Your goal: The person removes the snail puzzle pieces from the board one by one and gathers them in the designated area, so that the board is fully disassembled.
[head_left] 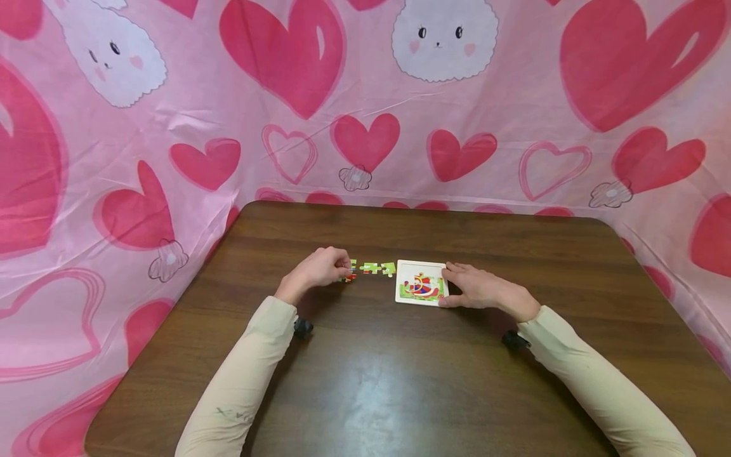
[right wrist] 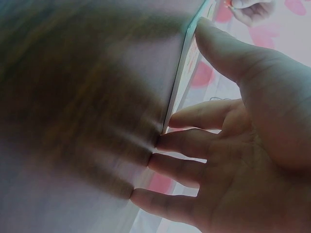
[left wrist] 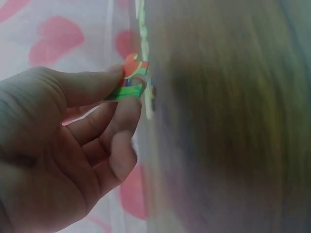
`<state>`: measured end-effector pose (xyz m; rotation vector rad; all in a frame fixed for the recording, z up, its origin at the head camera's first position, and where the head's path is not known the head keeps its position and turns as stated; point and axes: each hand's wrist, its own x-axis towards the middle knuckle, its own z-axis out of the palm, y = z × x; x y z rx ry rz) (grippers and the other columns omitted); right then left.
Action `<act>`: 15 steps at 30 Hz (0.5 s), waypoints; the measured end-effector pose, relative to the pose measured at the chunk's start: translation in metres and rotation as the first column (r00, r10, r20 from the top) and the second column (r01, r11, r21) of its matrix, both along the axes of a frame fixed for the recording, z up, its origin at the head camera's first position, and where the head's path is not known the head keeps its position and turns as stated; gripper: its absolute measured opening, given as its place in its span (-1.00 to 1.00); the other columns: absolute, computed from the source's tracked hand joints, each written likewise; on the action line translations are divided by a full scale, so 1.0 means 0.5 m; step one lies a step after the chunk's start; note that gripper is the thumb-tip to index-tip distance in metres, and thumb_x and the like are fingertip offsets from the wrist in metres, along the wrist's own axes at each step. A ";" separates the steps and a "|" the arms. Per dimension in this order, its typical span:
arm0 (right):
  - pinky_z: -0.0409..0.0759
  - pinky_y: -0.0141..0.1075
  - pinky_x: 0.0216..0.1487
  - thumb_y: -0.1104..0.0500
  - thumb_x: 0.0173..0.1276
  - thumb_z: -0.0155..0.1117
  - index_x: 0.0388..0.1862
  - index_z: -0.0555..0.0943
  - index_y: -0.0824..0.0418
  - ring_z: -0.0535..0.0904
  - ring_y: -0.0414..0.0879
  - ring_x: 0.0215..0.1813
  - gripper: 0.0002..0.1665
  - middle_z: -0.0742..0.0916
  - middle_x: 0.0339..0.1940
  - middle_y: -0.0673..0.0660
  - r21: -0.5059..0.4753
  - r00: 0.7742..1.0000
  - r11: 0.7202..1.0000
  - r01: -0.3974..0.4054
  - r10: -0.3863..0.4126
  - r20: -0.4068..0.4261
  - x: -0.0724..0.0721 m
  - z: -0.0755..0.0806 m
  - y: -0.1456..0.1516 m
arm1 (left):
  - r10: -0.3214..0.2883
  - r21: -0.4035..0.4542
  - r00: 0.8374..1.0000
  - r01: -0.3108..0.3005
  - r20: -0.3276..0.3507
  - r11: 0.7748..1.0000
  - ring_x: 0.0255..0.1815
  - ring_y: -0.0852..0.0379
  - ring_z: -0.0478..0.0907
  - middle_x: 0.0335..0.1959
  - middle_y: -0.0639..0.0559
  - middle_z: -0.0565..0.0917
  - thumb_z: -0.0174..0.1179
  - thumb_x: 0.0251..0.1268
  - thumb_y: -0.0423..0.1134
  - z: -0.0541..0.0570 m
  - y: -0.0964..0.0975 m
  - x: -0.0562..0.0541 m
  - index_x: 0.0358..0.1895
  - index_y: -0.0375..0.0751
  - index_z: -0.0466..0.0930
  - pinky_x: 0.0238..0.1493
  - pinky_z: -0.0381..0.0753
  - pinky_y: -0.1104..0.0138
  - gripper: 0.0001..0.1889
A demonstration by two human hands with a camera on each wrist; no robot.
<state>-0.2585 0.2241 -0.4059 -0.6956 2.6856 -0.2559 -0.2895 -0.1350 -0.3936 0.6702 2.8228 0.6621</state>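
Observation:
Between thumb and fingertips, my left hand pinches a puzzle piece coloured green, orange and blue. In the left wrist view that piece is held up off the brown table. Several green puzzle pieces lie just right of this hand, and some red ones sit under its fingertips. A white-framed puzzle board lies flat to their right, with a colourful picture filling its lower part. My right hand rests at the board's right edge, fingers fairly straight, thumb touching the frame near its front corner.
The brown wooden table has rounded far corners. Pink cloth with hearts hangs behind it and along both sides. A small black device is at the left wrist, another black device at the right.

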 end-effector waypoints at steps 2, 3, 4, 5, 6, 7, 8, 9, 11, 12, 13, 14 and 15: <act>0.12 0.23 0.46 -0.37 0.28 0.20 0.50 0.21 0.33 0.07 0.35 0.55 0.08 0.20 0.55 0.40 -0.002 1.000 1.000 0.005 -0.005 0.003 0.000 0.000 0.000 | 0.004 0.013 1.000 -0.005 0.028 1.000 -0.47 0.20 0.45 -0.50 0.11 0.60 0.28 0.30 -0.18 -0.003 -0.007 -0.004 -0.33 -0.08 0.63 -0.38 0.43 0.35 -0.91; 0.11 0.23 0.46 -0.37 0.28 0.20 0.50 0.21 0.33 0.07 0.35 0.56 0.08 0.20 0.55 0.40 -0.004 1.000 1.000 0.005 -0.005 0.005 0.000 0.001 0.000 | 0.004 0.022 0.999 -0.005 0.044 1.000 -0.49 0.20 0.45 -0.51 0.11 0.60 0.28 0.30 -0.18 -0.005 -0.011 -0.005 -0.33 -0.08 0.63 -0.40 0.43 0.35 -0.91; 0.12 0.23 0.46 -0.37 0.28 0.21 0.50 0.21 0.33 0.07 0.35 0.56 0.08 0.20 0.55 0.40 -0.004 1.000 1.000 0.005 -0.005 0.004 0.001 0.002 -0.001 | 0.005 0.027 0.998 -0.006 0.061 1.000 -0.50 0.21 0.46 -0.51 0.10 0.61 0.28 0.30 -0.18 -0.006 -0.014 -0.007 -0.33 -0.08 0.63 -0.41 0.44 0.36 -0.91; 0.11 0.23 0.46 -0.36 0.28 0.21 0.50 0.21 0.33 0.07 0.35 0.56 0.08 0.20 0.56 0.39 -0.004 1.000 1.000 0.007 -0.007 0.006 0.001 0.002 -0.001 | 0.001 0.034 0.997 -0.004 0.077 0.999 -0.51 0.21 0.47 -0.51 0.09 0.61 0.27 0.30 -0.19 -0.008 -0.016 -0.008 -0.33 -0.09 0.63 -0.43 0.45 0.36 -0.91; 0.11 0.23 0.46 -0.36 0.28 0.22 0.50 0.21 0.33 0.07 0.35 0.56 0.07 0.20 0.55 0.39 -0.005 1.000 1.000 0.009 -0.009 0.007 0.002 0.003 -0.002 | -0.001 0.040 0.996 -0.002 0.094 0.999 -0.52 0.22 0.47 -0.51 0.09 0.62 0.28 0.30 -0.19 -0.008 -0.017 -0.009 -0.33 -0.09 0.64 -0.43 0.46 0.36 -0.92; 0.11 0.24 0.46 -0.35 0.28 0.22 0.50 0.21 0.33 0.07 0.35 0.56 0.07 0.20 0.55 0.39 -0.005 1.000 1.000 0.011 -0.011 0.007 0.002 0.003 -0.002 | -0.007 0.041 0.994 0.002 0.112 0.999 -0.52 0.21 0.48 -0.51 0.08 0.62 0.28 0.30 -0.20 -0.009 -0.018 -0.009 -0.33 -0.09 0.63 -0.43 0.47 0.36 -0.92; 0.11 0.24 0.46 -0.35 0.28 0.22 0.50 0.21 0.33 0.07 0.35 0.56 0.07 0.20 0.56 0.39 -0.002 1.000 1.000 0.011 -0.011 0.007 0.002 0.004 -0.002 | -0.013 0.041 0.992 0.008 0.127 0.999 -0.53 0.21 0.48 -0.50 0.07 0.62 0.27 0.30 -0.20 -0.008 -0.018 -0.009 -0.33 -0.09 0.63 -0.44 0.48 0.36 -0.92; 0.12 0.24 0.46 -0.35 0.28 0.22 0.50 0.21 0.33 0.07 0.35 0.55 0.07 0.20 0.55 0.39 -0.001 1.000 1.000 0.010 -0.010 0.005 0.002 0.004 -0.002 | -0.017 0.035 0.990 0.013 0.137 0.999 -0.52 0.20 0.48 -0.50 0.08 0.62 0.27 0.30 -0.20 -0.008 -0.018 -0.010 -0.33 -0.08 0.63 -0.43 0.48 0.35 -0.92; 0.12 0.24 0.46 -0.34 0.28 0.23 0.50 0.22 0.33 0.07 0.36 0.55 0.06 0.20 0.55 0.40 0.000 1.000 1.000 0.006 -0.006 0.001 0.001 0.003 -0.002 | -0.033 0.012 0.990 0.032 0.140 0.999 -0.51 0.20 0.45 -0.50 0.10 0.60 0.27 0.30 -0.19 -0.008 -0.016 -0.010 -0.32 -0.07 0.62 -0.42 0.46 0.35 -0.92; 0.12 0.24 0.46 -0.33 0.28 0.23 0.50 0.22 0.33 0.08 0.36 0.55 0.05 0.21 0.55 0.40 0.000 1.000 1.000 0.005 -0.005 0.000 0.001 0.003 -0.002 | -0.039 -0.002 0.990 0.040 0.135 0.999 -0.51 0.20 0.44 -0.51 0.12 0.59 0.28 0.30 -0.18 -0.008 -0.015 -0.010 -0.33 -0.07 0.62 -0.41 0.45 0.35 -0.92; 0.12 0.24 0.46 -0.33 0.29 0.22 0.50 0.22 0.33 0.08 0.36 0.55 0.05 0.21 0.55 0.40 0.002 1.000 1.000 0.002 -0.002 -0.002 0.001 0.003 -0.002 | -0.046 -0.019 0.991 0.049 0.126 0.999 -0.50 0.20 0.43 -0.52 0.14 0.57 0.28 0.31 -0.17 -0.008 -0.013 -0.010 -0.33 -0.06 0.61 -0.40 0.43 0.35 -0.91; 0.12 0.23 0.46 -0.33 0.29 0.22 0.50 0.22 0.33 0.08 0.36 0.55 0.05 0.21 0.55 0.40 0.003 1.000 1.000 0.001 -0.001 -0.002 0.001 0.003 -0.002 | -0.054 -0.031 0.992 0.058 0.115 0.998 -0.49 0.21 0.42 -0.52 0.15 0.56 0.28 0.30 -0.16 -0.008 -0.012 -0.010 -0.33 -0.06 0.61 -0.39 0.42 0.35 -0.90; 0.11 0.23 0.46 -0.34 0.29 0.22 0.50 0.22 0.33 0.08 0.36 0.55 0.05 0.21 0.55 0.40 0.004 1.000 1.000 0.001 -0.001 -0.002 0.001 0.003 -0.001 | -0.058 -0.041 0.993 0.062 0.107 0.997 -0.49 0.21 0.41 -0.53 0.16 0.55 0.28 0.30 -0.15 -0.009 -0.010 -0.009 -0.33 -0.05 0.61 -0.38 0.41 0.35 -0.90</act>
